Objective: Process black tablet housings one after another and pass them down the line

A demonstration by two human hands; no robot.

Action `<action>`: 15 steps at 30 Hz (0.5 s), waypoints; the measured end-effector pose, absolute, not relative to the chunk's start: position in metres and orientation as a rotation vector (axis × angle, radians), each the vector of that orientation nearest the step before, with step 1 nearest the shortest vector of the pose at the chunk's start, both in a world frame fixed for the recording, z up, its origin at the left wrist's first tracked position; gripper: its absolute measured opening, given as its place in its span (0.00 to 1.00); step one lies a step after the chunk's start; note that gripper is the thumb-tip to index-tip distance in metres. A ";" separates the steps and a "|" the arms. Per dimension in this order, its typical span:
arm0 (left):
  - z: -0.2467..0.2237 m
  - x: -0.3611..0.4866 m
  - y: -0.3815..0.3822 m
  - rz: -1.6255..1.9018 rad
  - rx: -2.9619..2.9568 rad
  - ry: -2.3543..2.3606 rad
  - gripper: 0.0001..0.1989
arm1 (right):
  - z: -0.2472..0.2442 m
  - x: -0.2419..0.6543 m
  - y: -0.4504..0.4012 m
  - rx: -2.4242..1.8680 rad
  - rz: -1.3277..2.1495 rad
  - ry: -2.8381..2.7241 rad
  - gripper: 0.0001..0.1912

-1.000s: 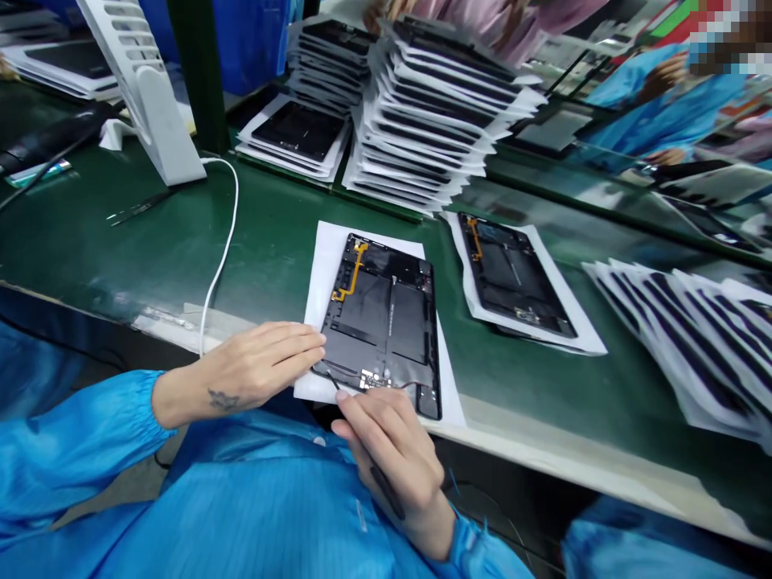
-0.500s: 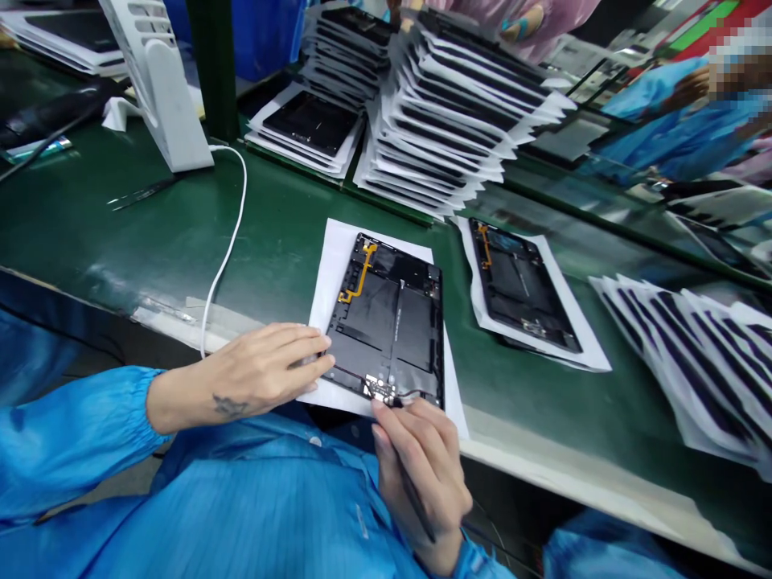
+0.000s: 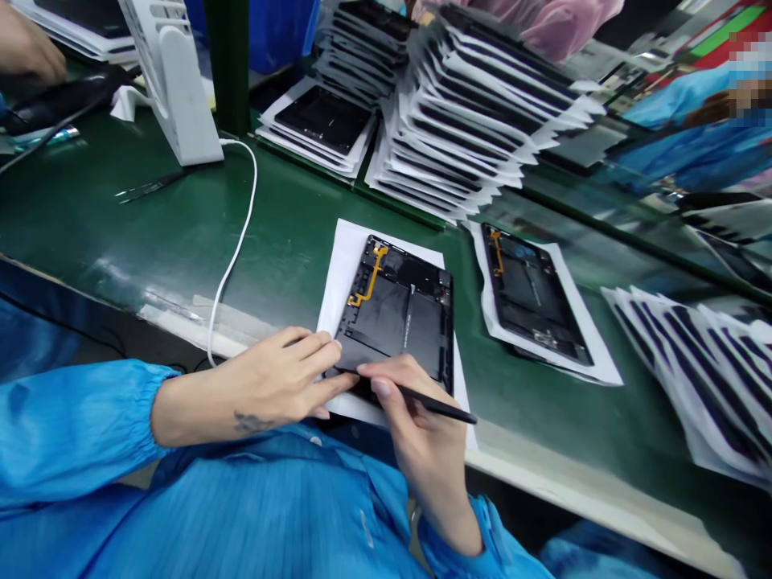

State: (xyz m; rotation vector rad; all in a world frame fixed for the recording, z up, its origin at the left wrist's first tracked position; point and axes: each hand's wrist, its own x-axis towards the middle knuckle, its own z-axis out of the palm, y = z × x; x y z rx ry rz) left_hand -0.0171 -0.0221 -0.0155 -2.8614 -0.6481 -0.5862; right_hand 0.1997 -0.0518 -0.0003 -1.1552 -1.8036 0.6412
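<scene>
An opened tablet (image 3: 386, 310) with black insides and an orange flex cable (image 3: 375, 277) lies on a white sheet (image 3: 338, 249) in front of me. My left hand (image 3: 286, 378) rests at its lower left edge, fingers stretched out over the rim and the index finger pointing toward the lower edge. My right hand (image 3: 425, 410) pinches a slim black tool (image 3: 443, 407) like a pen. Its working end is by the left fingertips, over the tablet's lower left part, and the tip is hidden. The fingers cover the small circuit board at the tablet's lower edge.
Another opened tablet (image 3: 534, 293) lies on paper to the right, near fanned sheets with dark panels (image 3: 681, 378). Tall stacks of panels (image 3: 458, 121) stand behind. Tweezers (image 3: 148, 189), a white stand (image 3: 181, 96) and its cable (image 3: 244, 217) are at left. Another person's hand (image 3: 30, 48) shows top left.
My right hand has moved up and left from the circuit board, and the tool now lies flatter. My left index finger reaches further along the lower edge. Another person's hand has appeared top left.
</scene>
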 end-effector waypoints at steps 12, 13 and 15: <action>-0.017 -0.025 -0.018 -0.841 -2.783 -0.555 0.12 | 0.012 0.197 -0.046 -1.031 0.594 -1.999 0.10; -0.018 -0.027 -0.017 -0.886 -2.791 -0.547 0.12 | 0.012 0.198 -0.046 -1.020 0.587 -2.011 0.10; -0.018 -0.030 -0.017 -0.913 -2.813 -0.561 0.12 | 0.012 0.202 -0.048 -1.008 0.565 -2.036 0.10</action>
